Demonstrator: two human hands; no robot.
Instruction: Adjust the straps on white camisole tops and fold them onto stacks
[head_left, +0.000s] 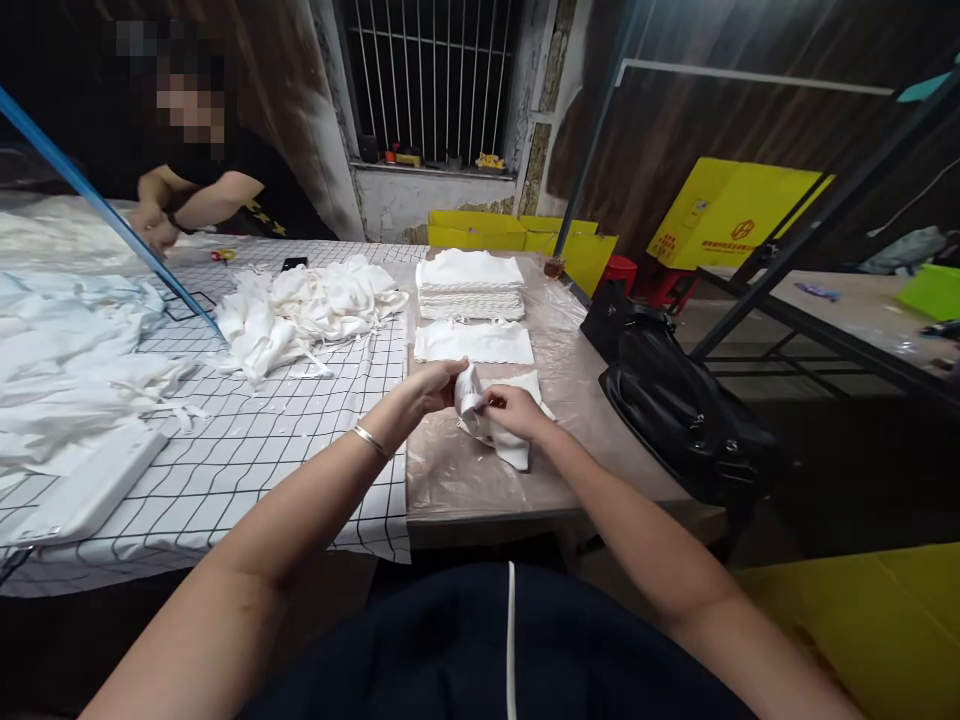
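Both my hands hold a small white cloth piece (504, 441) over the plastic-covered table. My left hand (431, 388) pinches its upper edge and my right hand (516, 410) grips it from the right, so the cloth is bunched between them. Just beyond lies a single flat folded white cloth (474, 342). Behind that stands a neat stack of folded white cloths (470, 285). A loose heap of unfolded white cloths (304, 305) lies to the left on the checked tablecloth.
A black bag (679, 405) sits at the table's right edge. Another person (202, 175) works at the far left corner. More white fabric (67, 350) covers the left side. Yellow boxes (517, 235) stand behind the table, with a metal rack on the right.
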